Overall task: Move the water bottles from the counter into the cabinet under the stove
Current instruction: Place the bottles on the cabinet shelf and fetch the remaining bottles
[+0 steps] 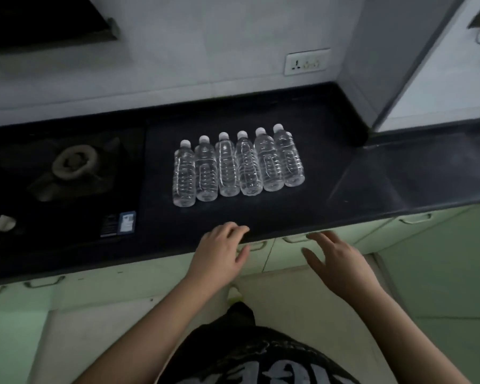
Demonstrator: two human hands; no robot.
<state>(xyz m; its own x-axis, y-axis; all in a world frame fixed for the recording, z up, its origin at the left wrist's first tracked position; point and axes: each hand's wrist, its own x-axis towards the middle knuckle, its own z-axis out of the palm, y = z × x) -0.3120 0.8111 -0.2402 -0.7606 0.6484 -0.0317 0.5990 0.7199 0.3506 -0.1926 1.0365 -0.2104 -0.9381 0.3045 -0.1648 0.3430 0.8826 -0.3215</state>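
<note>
A black counter (288, 214) is running across the view, turning a corner at the right. Beneath its front edge, pale green cabinets (441, 261) with curved metal handles are standing with their doors closed. A stove (67, 173) is sitting at the left end of the counter, with a round burner (74, 164) showing in its dark top and a white knob (4, 223) near its front edge. On the wall behind, a white socket plate (307, 61) is sitting above the counter.

The water bottles (237, 166) are standing upright on the counter just right of the stove, clear with white caps, packed side by side in a slanting row of six, with one more cap peeking out behind the rightmost bottle. They are standing well back from the counter's front edge.

The left hand (219, 253) is resting at the counter's front edge, its fingers (233, 227) lying loosely curved over the top and holding nothing. The right hand (336, 259) is hovering in front of the cabinets just below the edge, its fingers (320, 236) spread wide and holding nothing. Both hands are apart from the bottles.
</note>
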